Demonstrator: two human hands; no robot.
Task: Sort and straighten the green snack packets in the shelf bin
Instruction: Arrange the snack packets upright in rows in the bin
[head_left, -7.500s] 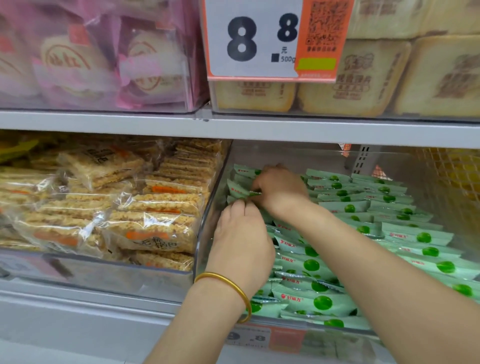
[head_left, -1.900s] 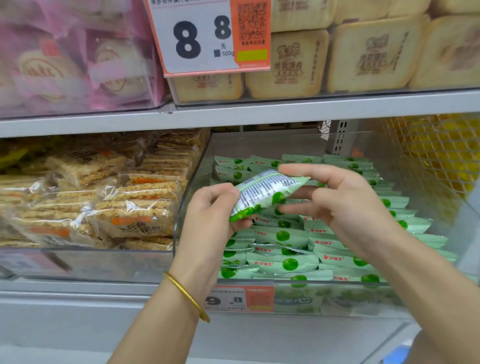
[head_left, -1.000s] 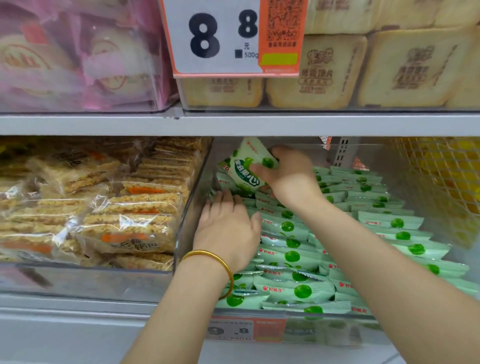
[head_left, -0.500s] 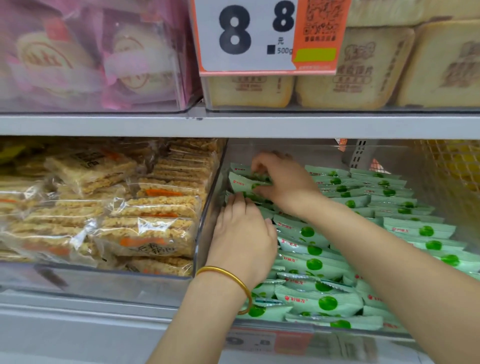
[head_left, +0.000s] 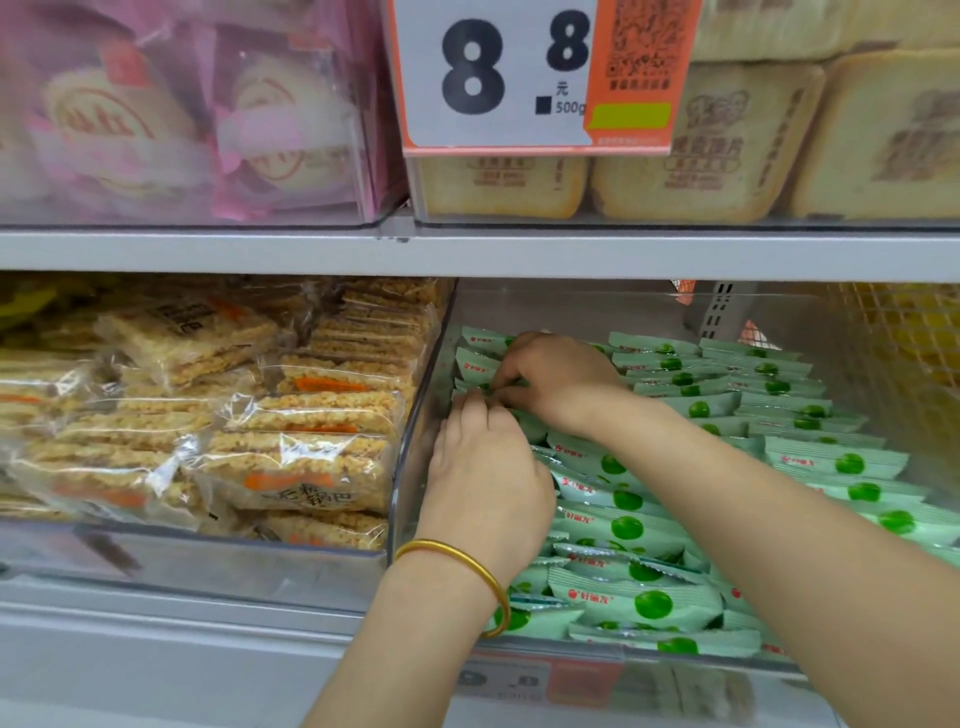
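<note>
Left hand (head_left: 485, 483): lies palm down, fingers nearly straight and together, on the green snack packets (head_left: 639, 597) along the left wall of the shelf bin (head_left: 420, 441). It grips nothing.

Right hand (head_left: 563, 382): sits at 12 o'clock of my left, fingers curled narrow. Thumb and forefinger pinch the edge of one of the green snack packets at the bin's 10 o'clock corner, and the fingertips of both hands nearly meet there.

The packets fill the bin in overlapping rows, back to front.

My right forearm (head_left: 779, 519) crosses in from 4 o'clock and hides the middle rows. A gold bangle (head_left: 457, 553) is on my left wrist.

At 9 o'clock is a neighbouring bin of rice cracker packs (head_left: 296, 467). At 12 o'clock a price tag (head_left: 498, 78) hangs off the upper shelf.
</note>
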